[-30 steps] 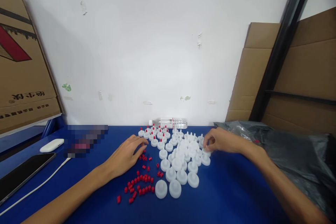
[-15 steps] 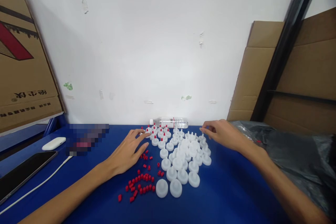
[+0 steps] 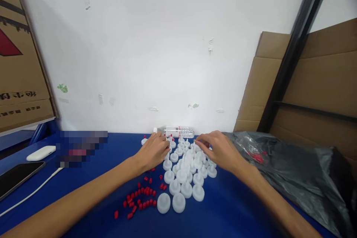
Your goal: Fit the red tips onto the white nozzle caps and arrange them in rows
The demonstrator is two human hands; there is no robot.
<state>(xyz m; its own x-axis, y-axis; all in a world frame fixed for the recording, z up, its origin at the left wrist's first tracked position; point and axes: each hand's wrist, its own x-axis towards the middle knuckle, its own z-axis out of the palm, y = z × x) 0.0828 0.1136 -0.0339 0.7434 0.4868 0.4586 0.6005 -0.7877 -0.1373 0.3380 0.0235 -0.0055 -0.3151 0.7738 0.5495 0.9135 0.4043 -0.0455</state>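
On the blue table sits a cluster of white nozzle caps (image 3: 181,176), with several small red tip covers (image 3: 146,191) scattered to its left. A few caps at the back wear red tips (image 3: 173,140). My left hand (image 3: 154,151) is over the red-tipped caps, its fingers curled together and pointing right; whatever they hold is hidden. My right hand (image 3: 219,148) reaches over the back right of the white caps. Its thumb and index finger are drawn together close to the nozzles, and what lies between them is too small to make out.
A clear plastic bottle (image 3: 178,131) lies against the white wall. Left are a phone (image 3: 21,180), a white case (image 3: 41,153) and a cable (image 3: 33,192). A grey plastic bag (image 3: 292,171) covers the right side. Cardboard (image 3: 259,81) leans behind.
My left hand has moved right and its spread fingers have curled together over the red-tipped caps. My right hand has come left, over the white caps. The whole view has shifted slightly.
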